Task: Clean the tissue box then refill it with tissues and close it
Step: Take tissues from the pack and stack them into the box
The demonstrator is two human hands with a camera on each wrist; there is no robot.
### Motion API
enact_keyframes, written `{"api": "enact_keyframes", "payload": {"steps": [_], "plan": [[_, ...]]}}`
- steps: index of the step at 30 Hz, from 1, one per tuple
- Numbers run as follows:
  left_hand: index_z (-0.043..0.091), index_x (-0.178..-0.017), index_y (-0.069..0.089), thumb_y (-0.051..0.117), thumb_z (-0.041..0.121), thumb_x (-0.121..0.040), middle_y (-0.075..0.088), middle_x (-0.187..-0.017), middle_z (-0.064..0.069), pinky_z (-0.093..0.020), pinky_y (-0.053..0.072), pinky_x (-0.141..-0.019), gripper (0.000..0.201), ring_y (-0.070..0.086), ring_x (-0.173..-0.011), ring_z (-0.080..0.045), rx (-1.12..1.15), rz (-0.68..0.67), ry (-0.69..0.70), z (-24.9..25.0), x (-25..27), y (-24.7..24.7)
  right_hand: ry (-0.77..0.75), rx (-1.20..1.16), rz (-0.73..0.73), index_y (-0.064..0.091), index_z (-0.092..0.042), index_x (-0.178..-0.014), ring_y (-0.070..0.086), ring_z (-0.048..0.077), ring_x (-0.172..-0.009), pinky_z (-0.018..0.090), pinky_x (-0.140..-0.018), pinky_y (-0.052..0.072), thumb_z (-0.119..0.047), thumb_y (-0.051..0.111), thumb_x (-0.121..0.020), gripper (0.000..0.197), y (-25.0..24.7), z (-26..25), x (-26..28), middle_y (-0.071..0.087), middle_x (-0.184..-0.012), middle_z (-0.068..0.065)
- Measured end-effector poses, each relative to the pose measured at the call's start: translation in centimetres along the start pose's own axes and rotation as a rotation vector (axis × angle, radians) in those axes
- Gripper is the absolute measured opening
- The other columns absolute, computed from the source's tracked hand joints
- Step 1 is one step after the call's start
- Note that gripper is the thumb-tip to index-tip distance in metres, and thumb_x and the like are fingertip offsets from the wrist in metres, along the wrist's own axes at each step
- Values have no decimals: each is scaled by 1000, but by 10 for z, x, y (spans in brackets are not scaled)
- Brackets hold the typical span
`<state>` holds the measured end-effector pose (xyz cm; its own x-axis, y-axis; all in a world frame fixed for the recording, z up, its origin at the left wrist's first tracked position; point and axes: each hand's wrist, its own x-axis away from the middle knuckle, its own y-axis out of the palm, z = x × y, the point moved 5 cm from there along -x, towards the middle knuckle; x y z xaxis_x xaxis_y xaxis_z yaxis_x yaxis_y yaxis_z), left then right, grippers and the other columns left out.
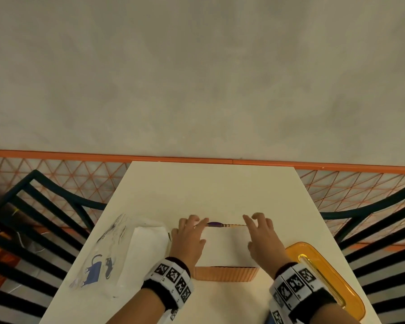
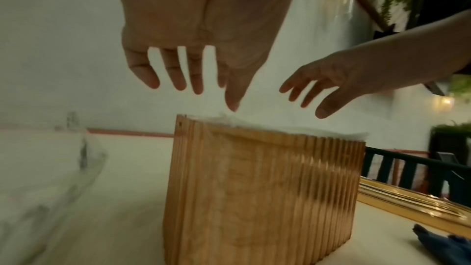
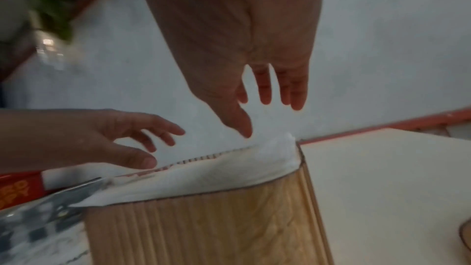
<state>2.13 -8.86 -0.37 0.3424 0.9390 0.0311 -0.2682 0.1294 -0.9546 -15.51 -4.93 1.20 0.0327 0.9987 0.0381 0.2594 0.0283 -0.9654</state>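
A ribbed wooden tissue box (image 1: 227, 274) stands open-topped in the middle of the table, filled to its rim with a white stack of tissues (image 1: 225, 246). My left hand (image 1: 192, 232) hovers over the stack's left end and my right hand (image 1: 258, 230) over its right end. Both have their fingers spread and hold nothing. In the left wrist view, the left fingers (image 2: 178, 76) hang just above the box (image 2: 262, 188). In the right wrist view, the tissues (image 3: 216, 172) bulge slightly over the box's (image 3: 216, 229) edge, with my right thumb tip just above them.
A torn plastic tissue pack (image 1: 126, 251) with tissues left in it lies left of the box. An amber see-through lid or tray (image 1: 323, 272) lies to the right, with a blue cloth (image 2: 446, 249) near it. Dark slatted chairs (image 1: 33, 230) flank the table (image 1: 208, 190).
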Motion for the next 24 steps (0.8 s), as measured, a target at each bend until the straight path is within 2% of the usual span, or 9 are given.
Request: {"api": "enact_keyframes", "payload": {"steps": [1, 3, 5, 8, 11, 16, 21, 24], "plan": [[35, -140, 33, 50, 28, -92, 29, -144, 9, -34, 28, -102, 51, 27, -132, -14, -20, -45, 63, 2, 2, 1, -69, 42, -6, 28, -22, -144, 32, 23, -132, 31, -106, 39, -11, 57, -87, 65, 0, -2, 3, 27, -146, 5], [37, -137, 40, 54, 30, -91, 26, -150, 10, -42, 17, -108, 49, 20, -139, -11, -71, -201, 143, 5, 7, 6, -138, 85, -124, 34, -29, -141, 29, 21, -137, 40, -114, 26, -21, 60, -87, 60, 5, -1, 6, 26, -149, -2], [39, -138, 38, 56, 27, -90, 21, -154, 8, -49, 8, -112, 53, 13, -143, -10, -111, -338, 145, 5, 9, 10, -112, 114, -292, 34, -36, -140, 29, 18, -138, 51, -115, 14, -23, 59, -88, 59, 15, 4, 5, 25, -149, -7], [43, -142, 28, 59, 19, -89, 13, -158, 7, -53, 2, -114, 66, 12, -145, -12, -155, -428, 144, 2, 2, 16, -77, 136, -360, 31, -42, -139, 39, 16, -131, 59, -111, 11, -16, 56, -88, 63, 24, 10, -2, 28, -147, -8], [48, -143, 20, 62, 18, -87, 12, -158, 7, -53, 5, -114, 76, 18, -144, -14, -212, -478, 157, -4, -6, 23, -83, 205, -372, 24, -44, -141, 45, 17, -127, 61, -110, 11, -12, 55, -87, 70, 28, 12, -8, 29, -146, -7], [48, -142, 20, 61, 17, -87, 19, -155, 4, -54, 10, -113, 76, 30, -139, -20, -273, -481, 162, -3, -10, 30, -86, 253, -367, 18, -42, -143, 53, 23, -120, 60, -113, 12, -3, 48, -88, 74, 34, 9, -11, 33, -143, -3], [46, -143, 17, 60, 24, -88, 25, -151, 3, -51, 21, -108, 73, 23, -136, -25, -378, -415, 204, 1, -9, 28, -115, 294, -342, 16, -39, -145, 55, 24, -117, 58, -114, 11, -4, 49, -88, 74, 34, 7, -11, 33, -144, -1], [43, -143, 21, 59, 25, -88, 29, -150, 3, -46, 24, -105, 69, 23, -132, -27, -390, -352, 208, -1, -6, 22, -138, 300, -327, 21, -39, -144, 47, 21, -125, 54, -113, 16, -8, 54, -87, 72, 26, 9, -7, 28, -147, -4]]}}
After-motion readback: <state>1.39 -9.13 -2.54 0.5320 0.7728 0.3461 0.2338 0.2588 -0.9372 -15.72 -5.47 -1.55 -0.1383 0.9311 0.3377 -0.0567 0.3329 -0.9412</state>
